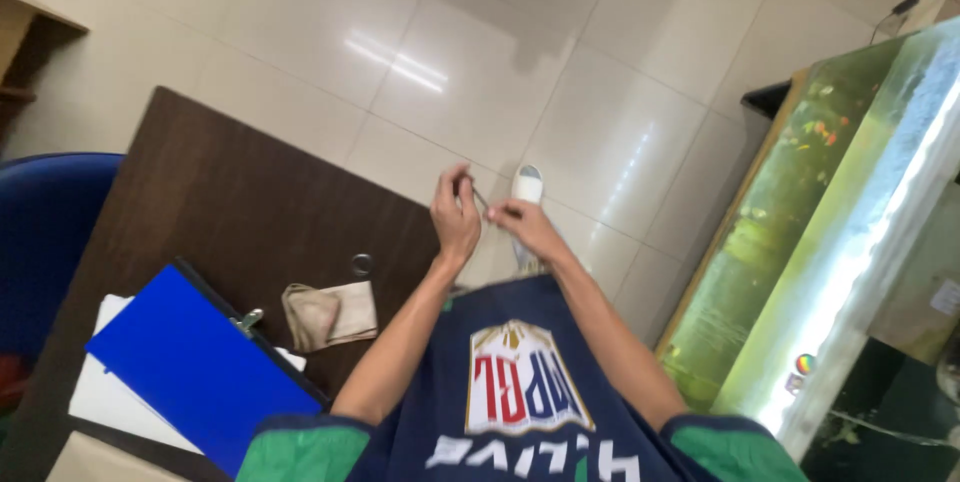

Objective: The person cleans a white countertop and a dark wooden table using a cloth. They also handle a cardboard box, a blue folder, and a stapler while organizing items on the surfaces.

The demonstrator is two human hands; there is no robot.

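Note:
My left hand (455, 214) and my right hand (527, 225) meet in front of my chest, above the tiled floor just past the table's edge. Between their fingertips is a thin dark stick-like thing (480, 198), too small to identify. Both hands pinch it, the left from the upper end and the right from the lower end. My dark blue shirt with green sleeves (520, 392) fills the bottom of the view.
A dark brown table (240, 192) on the left carries a blue clipboard (195, 367) over white papers, a folded beige cloth (328, 314) and a small metal ring (361, 264). A blue chair (50, 232) stands far left, a fish tank (800, 242) on the right. A white shoe (527, 183) rests on the floor.

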